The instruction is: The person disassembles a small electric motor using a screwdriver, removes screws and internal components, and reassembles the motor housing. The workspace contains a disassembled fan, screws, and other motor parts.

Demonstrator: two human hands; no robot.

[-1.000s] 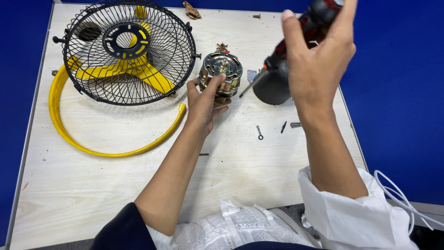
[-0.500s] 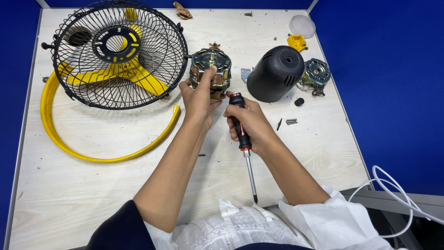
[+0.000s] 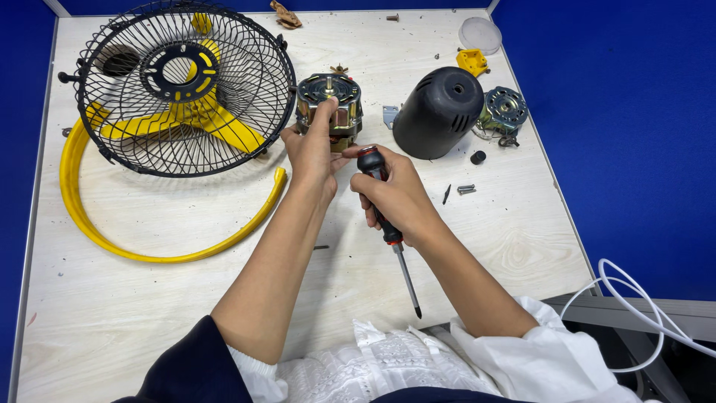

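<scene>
A repair workbench: pale wooden table (image 3: 149, 298) between blue partition walls (image 3: 619, 149), strewn with fan parts.

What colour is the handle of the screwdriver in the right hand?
The screwdriver handle is black with red bands, gripped in the right hand; seen in the head view.

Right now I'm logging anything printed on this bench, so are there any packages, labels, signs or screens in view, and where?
None that I can make out: no package, sign or screen.
The bench shows only fan parts: the wire guard, black motor cover and the motor under the left hand.
The right hand holds a red and black screwdriver.
</scene>
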